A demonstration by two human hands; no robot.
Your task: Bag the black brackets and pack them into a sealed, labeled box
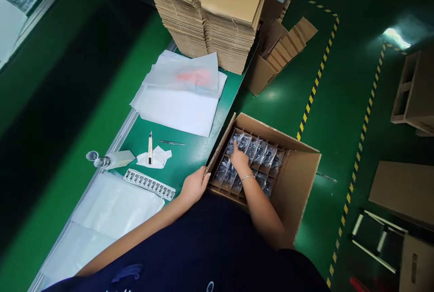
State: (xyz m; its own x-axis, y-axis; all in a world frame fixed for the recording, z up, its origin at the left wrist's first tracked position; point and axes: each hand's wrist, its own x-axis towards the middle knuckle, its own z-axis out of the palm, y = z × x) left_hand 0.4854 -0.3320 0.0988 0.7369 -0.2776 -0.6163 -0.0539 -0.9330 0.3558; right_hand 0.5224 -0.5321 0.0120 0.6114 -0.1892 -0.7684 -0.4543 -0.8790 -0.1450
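Note:
An open cardboard box (pixel 296 192) stands beside the green table, divided inside by cardboard strips. Clear plastic bags with dark parts (pixel 260 151) fill its cells in two rows. My left hand (pixel 195 186) grips the box's left wall, thumb on the inner side and fingers outside. Inside the box, my right hand (pixel 239 160) reaches over the bags with its index finger stretched out onto a bag at the far left corner. Nothing shows in that hand; its other fingers are partly hidden.
The green table (pixel 193 147) bears a tall stack of cardboard sheets (pixel 203 21), white foam sheets (pixel 179 111), a utility knife (pixel 150 147), tweezers (pixel 172 143), a slotted white strip (pixel 149 184) and plastic bags (pixel 115 201). A carton with dividers (pixel 261 75) stands on the floor.

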